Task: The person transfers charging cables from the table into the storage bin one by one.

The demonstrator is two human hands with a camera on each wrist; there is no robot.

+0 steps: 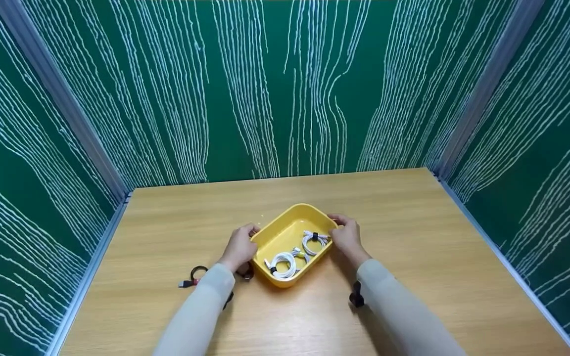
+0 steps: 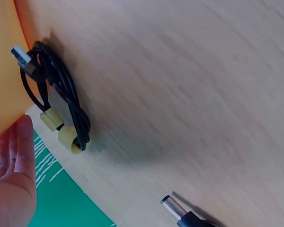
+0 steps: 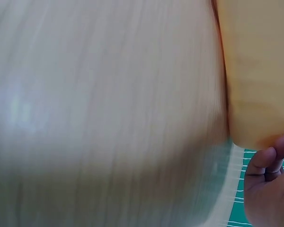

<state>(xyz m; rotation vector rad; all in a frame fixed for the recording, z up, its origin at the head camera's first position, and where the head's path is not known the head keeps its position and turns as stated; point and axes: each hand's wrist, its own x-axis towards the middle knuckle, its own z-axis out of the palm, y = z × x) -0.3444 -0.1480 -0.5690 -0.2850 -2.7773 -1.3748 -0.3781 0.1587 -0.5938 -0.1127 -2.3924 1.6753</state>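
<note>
Yellow box (image 1: 279, 231): one, about the middle of the surface (image 1: 389, 212), held at opposite corners; whether its base is raised cannot be told. Left hand (image 1: 239, 244): grips the left corner. Right hand (image 1: 347, 236): grips the right corner. Uneven holding could let the box pivot. White cables (image 1: 291, 268): three, coiled, all along the near right wall; this lopsided load could worsen a tilt and slide out. Black cable (image 2: 61, 85), yellow ties: just beside the box; a dragged base could trap it. Dark cable (image 1: 193, 282): by the left sleeve (image 1: 196, 309), which could snag it.
</note>
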